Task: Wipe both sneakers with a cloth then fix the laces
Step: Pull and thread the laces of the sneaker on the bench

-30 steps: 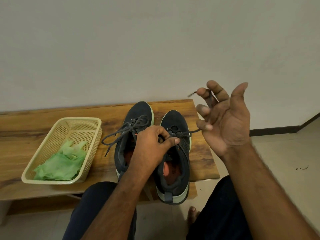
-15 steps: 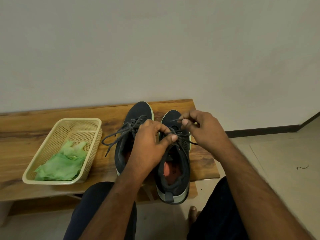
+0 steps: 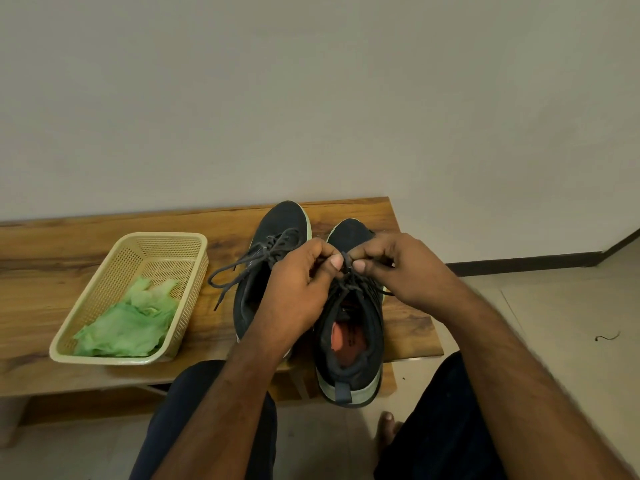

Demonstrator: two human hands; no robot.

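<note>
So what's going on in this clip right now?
A person seated at a wooden bench is tying the right sneaker: the left hand and right hand both pinch its lace over the tongue. The left sneaker has loose laces. The green cloth lies in the basket.

Left dark sneaker with pale sole (image 3: 277, 230): heel and inner side hidden behind the left hand (image 3: 298, 289) and its forearm.
Right dark sneaker with orange insole (image 3: 349, 341): tongue and upper eyelets covered by both hands; toe partly behind the right hand (image 3: 398, 268).
Dark lace on the right sneaker (image 3: 346, 271): pinched between both thumbs and fingertips; whether it is knotted cannot be told.
Long wooden bench (image 3: 52, 258): cut off at the left edge.
Crumpled green cloth (image 3: 128, 323): lower part behind the front wall of the beige perforated plastic basket (image 3: 104, 285).
Small dark curl on the floor (image 3: 606, 337): too small to identify.
Bare foot (image 3: 386, 427): only toes show.
</note>
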